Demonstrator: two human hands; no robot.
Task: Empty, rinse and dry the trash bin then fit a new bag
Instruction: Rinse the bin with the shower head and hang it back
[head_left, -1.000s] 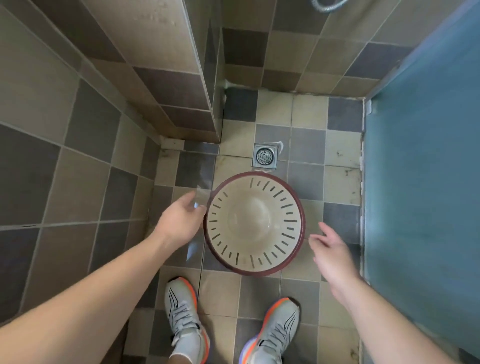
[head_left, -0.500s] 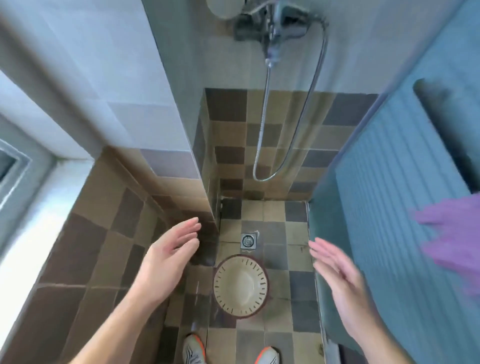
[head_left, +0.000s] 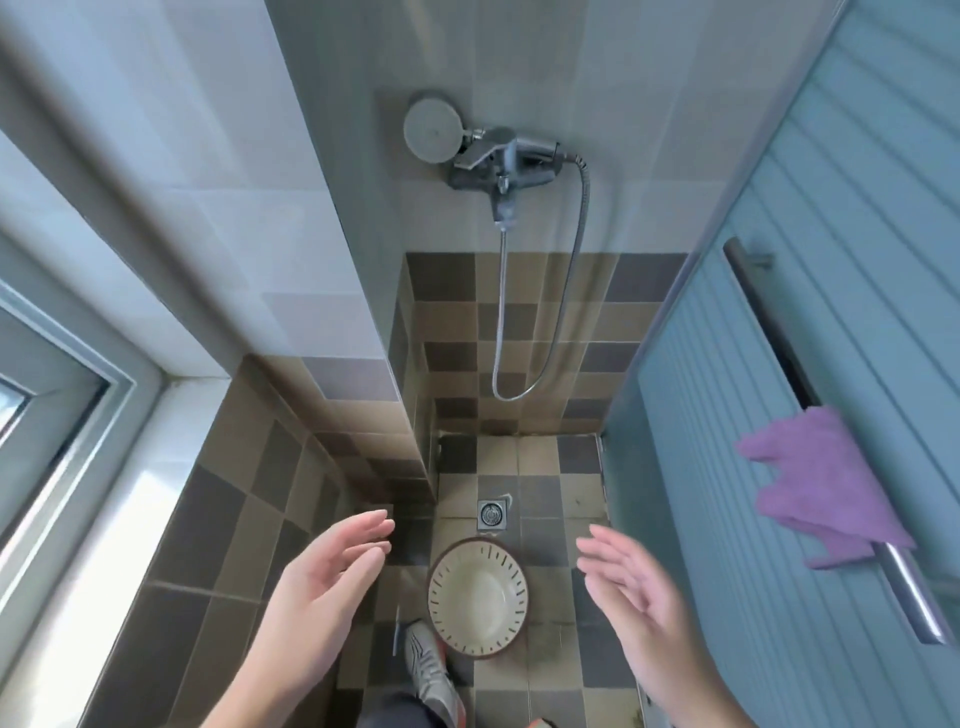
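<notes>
The bin (head_left: 477, 597) is standing upright on the tiled floor (head_left: 540, 467), mouth up, nothing showing inside, with the drain (head_left: 491, 514) just beside it at 12 o'clock. The left hand (head_left: 332, 566) is hovering at the bin's 9 o'clock, fingers straight and together, gripping nothing. The right hand (head_left: 631, 582) is hovering at 3 o'clock, palm inward, fingers relaxed and empty too. A shoe (head_left: 428, 670) is sitting at the bin's 7 o'clock. A purple cloth (head_left: 815, 483) is hanging on the door bar (head_left: 904, 582), far right. The shower mixer (head_left: 498, 161) is sitting high at 12.
</notes>
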